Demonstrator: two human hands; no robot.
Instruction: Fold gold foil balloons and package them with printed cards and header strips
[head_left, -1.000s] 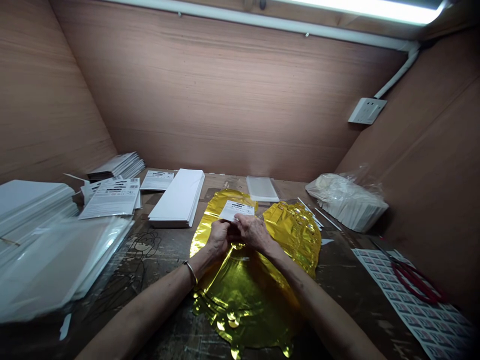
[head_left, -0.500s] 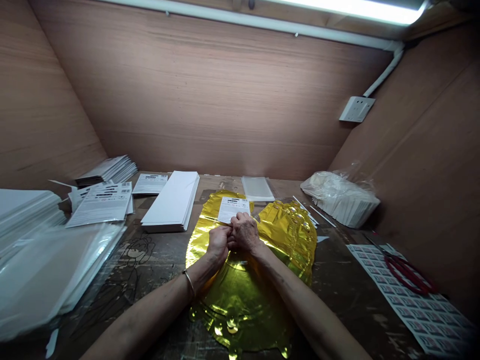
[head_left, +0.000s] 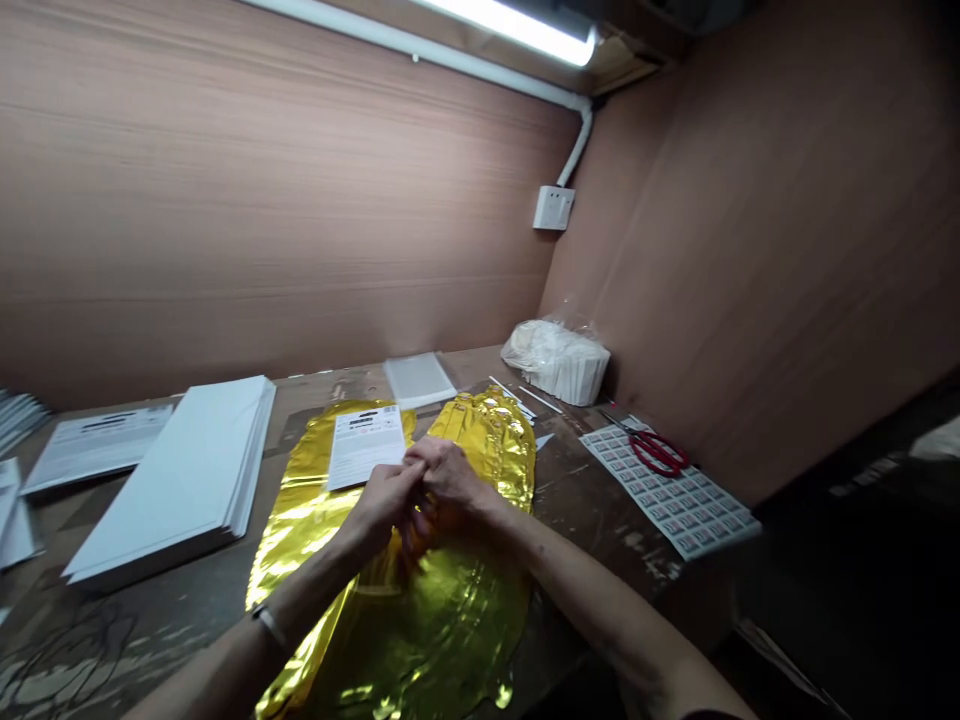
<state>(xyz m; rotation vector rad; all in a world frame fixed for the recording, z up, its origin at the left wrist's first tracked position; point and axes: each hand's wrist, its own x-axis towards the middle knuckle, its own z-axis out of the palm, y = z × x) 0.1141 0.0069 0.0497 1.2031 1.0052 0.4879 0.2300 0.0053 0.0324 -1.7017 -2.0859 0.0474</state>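
Observation:
Gold foil sheets (head_left: pixel 465 600) lie spread on the dark table under both hands. My left hand (head_left: pixel 386 500), with a bangle on its wrist, is closed, its fingers pinched together at the middle of the foil. Against it, my right hand (head_left: pixel 446 470) is closed too, the fingertips of both hands meeting. Whatever sits between the fingers is hidden. A white printed card (head_left: pixel 364 447) rests on the foil just beyond my left hand.
A stack of white cards (head_left: pixel 180 470) stands left, beside printed cards (head_left: pixel 97 445). Clear sleeves (head_left: pixel 418 379) lie behind the foil. A bagged white bundle (head_left: pixel 559 360), red-handled scissors (head_left: pixel 658 453) and a sticker sheet (head_left: pixel 675 495) are at the right.
The view has swung to the right, so things appear further left. Both hands stay together over the foil, and the printed card no longer lies under the right hand's fingers.

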